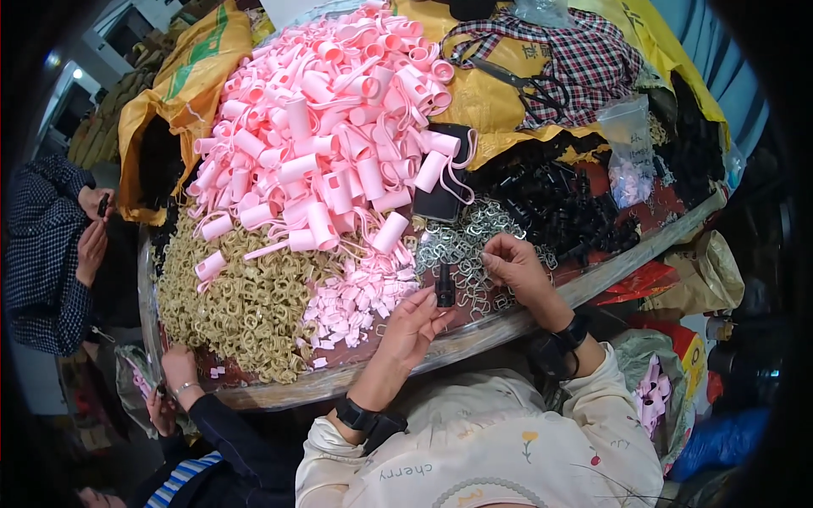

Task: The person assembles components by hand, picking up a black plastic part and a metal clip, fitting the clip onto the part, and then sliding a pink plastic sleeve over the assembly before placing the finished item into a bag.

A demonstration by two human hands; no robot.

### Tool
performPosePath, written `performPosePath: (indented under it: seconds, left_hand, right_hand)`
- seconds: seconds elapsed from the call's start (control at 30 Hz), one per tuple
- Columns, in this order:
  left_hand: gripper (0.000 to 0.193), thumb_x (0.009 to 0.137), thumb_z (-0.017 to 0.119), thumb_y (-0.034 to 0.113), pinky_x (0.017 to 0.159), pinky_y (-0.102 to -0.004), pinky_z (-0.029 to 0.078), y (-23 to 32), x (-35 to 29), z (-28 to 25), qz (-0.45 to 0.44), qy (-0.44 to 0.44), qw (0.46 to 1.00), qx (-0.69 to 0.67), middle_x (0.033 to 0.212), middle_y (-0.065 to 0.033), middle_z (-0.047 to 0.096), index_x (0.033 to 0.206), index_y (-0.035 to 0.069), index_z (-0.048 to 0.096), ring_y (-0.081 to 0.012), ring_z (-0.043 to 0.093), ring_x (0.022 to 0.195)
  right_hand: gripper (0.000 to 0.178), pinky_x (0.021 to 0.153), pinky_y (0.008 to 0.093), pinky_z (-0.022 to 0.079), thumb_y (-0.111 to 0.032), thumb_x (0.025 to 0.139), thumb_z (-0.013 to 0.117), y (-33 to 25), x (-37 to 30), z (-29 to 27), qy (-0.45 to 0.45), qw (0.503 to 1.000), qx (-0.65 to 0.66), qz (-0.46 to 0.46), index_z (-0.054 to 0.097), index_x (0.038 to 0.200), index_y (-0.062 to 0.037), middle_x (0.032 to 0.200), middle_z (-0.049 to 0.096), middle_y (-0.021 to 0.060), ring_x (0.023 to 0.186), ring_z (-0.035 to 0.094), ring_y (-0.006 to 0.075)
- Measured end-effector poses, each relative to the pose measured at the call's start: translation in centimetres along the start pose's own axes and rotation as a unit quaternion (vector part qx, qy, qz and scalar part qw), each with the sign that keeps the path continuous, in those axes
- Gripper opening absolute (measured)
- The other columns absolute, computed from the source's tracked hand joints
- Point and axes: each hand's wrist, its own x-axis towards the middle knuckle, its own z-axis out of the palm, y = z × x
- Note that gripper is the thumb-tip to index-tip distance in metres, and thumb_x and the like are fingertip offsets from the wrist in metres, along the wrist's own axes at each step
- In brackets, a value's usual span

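Between the thumb and fingers of my left hand [412,328] stands a small black cylindrical plastic piece [445,288] with a narrower upper end. To its right, my right hand [515,269] hovers over a heap of silver metal clips [464,241]. Its thumb and index finger are pinched together; whatever lies between them is hidden or too small to name. Beside my left hand lies a pile of small pale pink pieces [362,292]. Black plastic pieces [569,203] are heaped beyond my right hand.
Pink strapped tubes [318,127] form a tall mound, with beige rings [233,296] below it. Scissors [517,80] rest on yellow sacking near a checked cloth [593,55]. A clear bag [628,157] sits at right. Co-workers' hands [91,241] [176,377] are at left.
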Motion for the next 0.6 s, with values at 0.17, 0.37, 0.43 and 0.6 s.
performPosePath:
  seconds: [0.17,0.37,0.43,0.6]
  left_hand:
    - [0.031,0.083,0.05,0.018,0.087,-0.0353,0.041,0.1,-0.5,0.5,0.02,-0.025,0.999,-0.002,0.102,-0.0113,0.055,0.107,0.0,0.045,-0.0201,0.053,0.096]
    - [0.032,0.083,0.049,0.019,0.086,-0.0339,0.041,0.2,-1.5,0.4,0.028,-0.043,0.999,-0.012,0.103,-0.0106,0.054,0.108,-0.001,0.045,-0.0196,0.053,0.096]
    - [0.03,0.085,0.047,0.016,0.084,-0.0308,0.043,0.2,-1.8,0.0,0.028,-0.038,0.998,-0.031,0.101,-0.0084,0.055,0.11,-0.001,0.045,-0.0175,0.054,0.093]
    - [0.032,0.085,0.047,0.019,0.084,-0.0317,0.043,0.3,-2.2,-1.3,0.046,-0.015,0.998,-0.044,0.101,-0.0085,0.055,0.11,0.0,0.044,-0.0178,0.054,0.094]
  right_hand:
    - [0.009,0.047,0.0168,0.039,-0.012,0.082,0.053,-0.6,-0.8,2.7,-0.039,0.999,0.013,0.021,0.051,0.084,-0.0034,0.064,0.052,-0.0007,0.053,0.048,0.0041]
    - [0.009,0.051,0.018,0.043,-0.009,0.082,0.051,0.4,-1.0,3.8,-0.059,0.998,-0.017,0.015,0.05,0.088,-0.0016,0.067,0.054,0.0003,0.057,0.051,0.005]
    - [0.01,0.051,0.0182,0.043,-0.008,0.082,0.051,0.3,-1.0,3.9,-0.059,0.998,-0.032,0.005,0.05,0.089,-0.0013,0.068,0.054,0.0006,0.058,0.052,0.0052]
    - [0.011,0.05,0.0186,0.043,-0.005,0.081,0.051,-0.1,-0.8,4.2,-0.059,0.998,0.002,0.032,0.049,0.091,-0.001,0.069,0.053,0.0013,0.058,0.051,0.0053]
